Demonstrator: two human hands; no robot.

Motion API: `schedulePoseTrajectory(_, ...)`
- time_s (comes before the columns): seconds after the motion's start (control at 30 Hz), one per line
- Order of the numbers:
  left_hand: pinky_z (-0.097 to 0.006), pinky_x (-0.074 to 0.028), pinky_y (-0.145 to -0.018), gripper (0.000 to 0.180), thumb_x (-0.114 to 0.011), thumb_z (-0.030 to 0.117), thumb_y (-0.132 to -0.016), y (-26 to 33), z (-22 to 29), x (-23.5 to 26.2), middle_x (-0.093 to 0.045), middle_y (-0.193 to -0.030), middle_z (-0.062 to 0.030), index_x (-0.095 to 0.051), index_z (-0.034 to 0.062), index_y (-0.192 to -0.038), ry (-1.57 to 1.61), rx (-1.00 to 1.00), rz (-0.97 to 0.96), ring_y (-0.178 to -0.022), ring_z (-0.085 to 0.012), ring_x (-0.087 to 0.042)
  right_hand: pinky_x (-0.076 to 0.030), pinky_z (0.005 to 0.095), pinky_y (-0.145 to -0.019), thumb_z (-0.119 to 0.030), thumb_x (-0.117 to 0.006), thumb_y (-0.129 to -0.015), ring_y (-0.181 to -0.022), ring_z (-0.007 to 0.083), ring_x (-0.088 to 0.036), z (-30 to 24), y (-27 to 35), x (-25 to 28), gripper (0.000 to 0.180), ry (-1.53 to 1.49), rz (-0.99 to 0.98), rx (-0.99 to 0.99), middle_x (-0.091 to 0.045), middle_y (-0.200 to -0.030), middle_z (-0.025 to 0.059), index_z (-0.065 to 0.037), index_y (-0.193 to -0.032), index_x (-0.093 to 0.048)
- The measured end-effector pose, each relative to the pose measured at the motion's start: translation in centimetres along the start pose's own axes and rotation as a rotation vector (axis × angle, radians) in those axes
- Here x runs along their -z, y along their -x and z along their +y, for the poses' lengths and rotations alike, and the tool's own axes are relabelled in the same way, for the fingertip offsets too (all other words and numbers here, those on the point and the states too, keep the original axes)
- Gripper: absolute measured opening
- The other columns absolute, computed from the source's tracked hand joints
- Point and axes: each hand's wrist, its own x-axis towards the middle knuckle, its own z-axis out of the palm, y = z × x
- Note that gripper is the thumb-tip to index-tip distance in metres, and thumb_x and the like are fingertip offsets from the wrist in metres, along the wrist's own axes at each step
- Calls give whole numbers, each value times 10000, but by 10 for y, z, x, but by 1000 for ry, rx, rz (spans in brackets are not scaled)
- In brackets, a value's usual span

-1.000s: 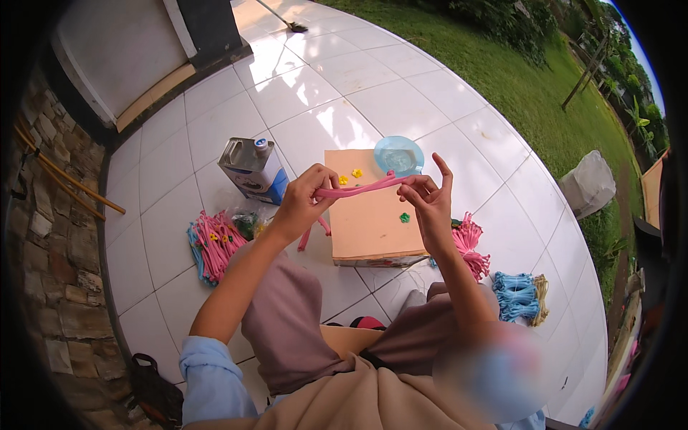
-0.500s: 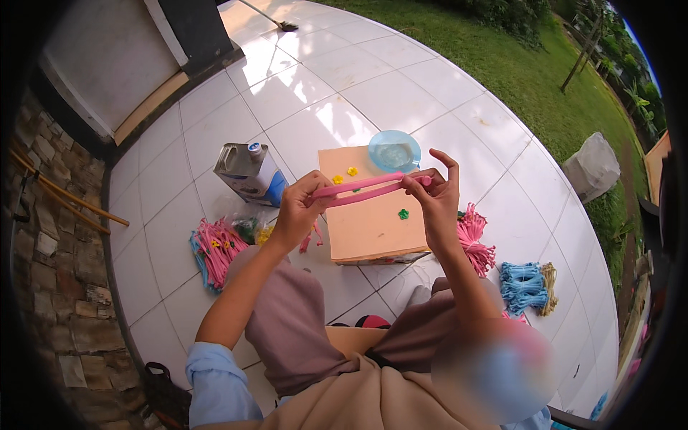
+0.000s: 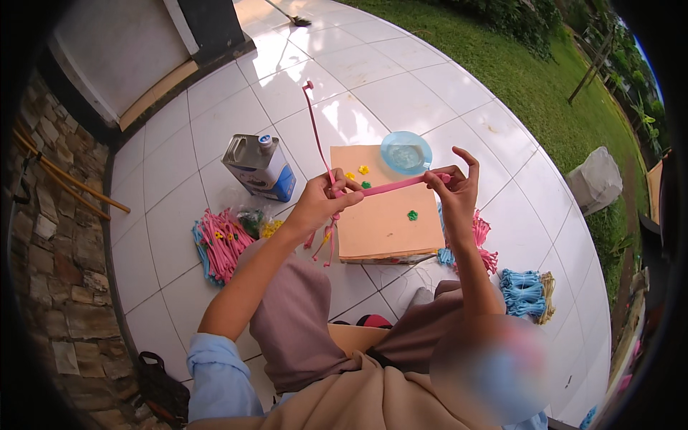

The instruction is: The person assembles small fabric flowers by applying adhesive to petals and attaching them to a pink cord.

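A pink cord-like strap (image 3: 398, 186) with knobbed tips is stretched above a box with a peach top (image 3: 387, 236). My left hand (image 3: 322, 201) is closed on one part of it, and a loose length stands up from that hand. Between thumb and fingers, my right hand (image 3: 457, 188) pinches the strap near its other end, other fingers raised. On the box top lie yellow flower-shaped pieces (image 3: 363, 170) and a green flower-shaped piece (image 3: 412, 215). A pale blue translucent dish (image 3: 385, 147) sits at the far right corner of the box.
Left of the box stand a metal can (image 3: 261, 172), a clear plastic bag (image 3: 251, 219) and a pink strap bundle (image 3: 218, 247). More pink straps (image 3: 484, 249) and a blue bundle (image 3: 523, 292) lie to the right. A white sack (image 3: 595, 179) stands by the grass.
Before, two pink lengths ran side by side between my hands. Now one runs between them while another rises from my left hand. The view has shifted slightly.
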Motion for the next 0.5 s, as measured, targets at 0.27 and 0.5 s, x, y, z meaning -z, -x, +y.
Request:
schedulePoseTrajectory(0.27,-189,-399,-577,165,-549,170,-898,2,2,9,-594,-908,-54,-481,47,-986,278,83,-30,-636,-41,-457,-493,265,-666,-13,-673,-768,-698,155,-605,-10,-7,13,593,-12,-94,-264,-599,-760,93,7,-1240,-315)
schedulePoseTrajectory(0.5,-176,-343,-532,317,-399,306,-968,4,6,15,-568,-800,17,-566,38,-960,198,234,79,-587,-19,-399,-493,295,-714,-92,-671,-793,-770,163,-612,-15,-8,20,556,201,-614,-429,-602,-805,83,-39,-1251,-361)
